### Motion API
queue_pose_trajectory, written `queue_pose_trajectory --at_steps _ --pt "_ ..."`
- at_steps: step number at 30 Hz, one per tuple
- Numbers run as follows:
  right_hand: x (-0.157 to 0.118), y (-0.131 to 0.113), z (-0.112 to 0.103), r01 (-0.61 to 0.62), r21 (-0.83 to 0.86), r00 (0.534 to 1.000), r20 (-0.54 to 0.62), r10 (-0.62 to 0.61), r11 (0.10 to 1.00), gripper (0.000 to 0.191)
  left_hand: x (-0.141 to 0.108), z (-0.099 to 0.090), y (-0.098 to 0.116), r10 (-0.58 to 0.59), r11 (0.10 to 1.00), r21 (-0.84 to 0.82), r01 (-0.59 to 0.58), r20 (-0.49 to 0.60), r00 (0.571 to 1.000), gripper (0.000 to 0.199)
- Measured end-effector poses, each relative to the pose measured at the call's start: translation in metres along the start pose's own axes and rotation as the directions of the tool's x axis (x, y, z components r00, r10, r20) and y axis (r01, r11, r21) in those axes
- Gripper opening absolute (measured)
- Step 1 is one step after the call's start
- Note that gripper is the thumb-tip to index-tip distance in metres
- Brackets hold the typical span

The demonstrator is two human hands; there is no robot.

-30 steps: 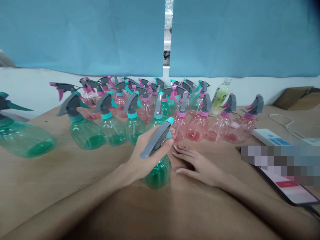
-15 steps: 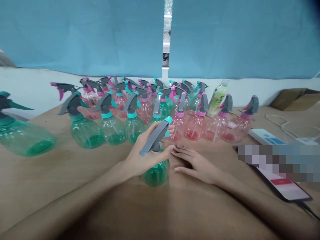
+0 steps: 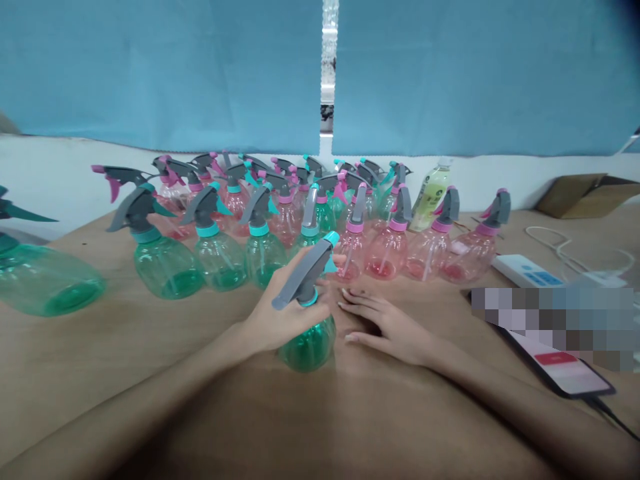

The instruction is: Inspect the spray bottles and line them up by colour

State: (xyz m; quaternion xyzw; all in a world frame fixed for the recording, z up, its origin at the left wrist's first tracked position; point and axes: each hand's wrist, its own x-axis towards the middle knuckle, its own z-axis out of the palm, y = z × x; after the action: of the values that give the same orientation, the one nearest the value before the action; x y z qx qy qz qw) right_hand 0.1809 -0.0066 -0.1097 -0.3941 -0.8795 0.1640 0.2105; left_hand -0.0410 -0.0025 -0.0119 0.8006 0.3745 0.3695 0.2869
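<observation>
A green spray bottle (image 3: 307, 343) with a grey and teal spray head stands upright on the wooden table (image 3: 240, 427), in front of me. My left hand (image 3: 280, 307) is wrapped round its neck from the left, just under the spray head. To the right of that bottle my right hand (image 3: 387, 323) rests on the table, fingers spread and holding nothing. Behind both hands is a row of spray bottles, green ones (image 3: 217, 260) on the left and pink ones (image 3: 387, 253) on the right, with some coloured liquid inside.
More spray bottles crowd behind the front row. A large green one (image 3: 50, 280) is at the far left. At the right are a phone (image 3: 565, 363) with a cable, a white power strip (image 3: 527, 272), a labelled drink bottle (image 3: 431, 197) and a brown box (image 3: 585, 195).
The view has shifted slightly. My left thumb, which was near the fingertips of my right hand, has drawn back closer to the bottle's neck. My right hand has hardly moved.
</observation>
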Motion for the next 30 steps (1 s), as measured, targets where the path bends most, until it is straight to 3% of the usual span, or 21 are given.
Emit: queue_pose_trajectory --at_steps 30 --pt "-0.0004 0.0008 0.0008 -0.007 0.011 1.000 0.006 0.007 1.000 0.062 -0.0006 0.0035 0.0011 -0.028 0.997 -0.079 0.027 -0.010 1.000 0.055"
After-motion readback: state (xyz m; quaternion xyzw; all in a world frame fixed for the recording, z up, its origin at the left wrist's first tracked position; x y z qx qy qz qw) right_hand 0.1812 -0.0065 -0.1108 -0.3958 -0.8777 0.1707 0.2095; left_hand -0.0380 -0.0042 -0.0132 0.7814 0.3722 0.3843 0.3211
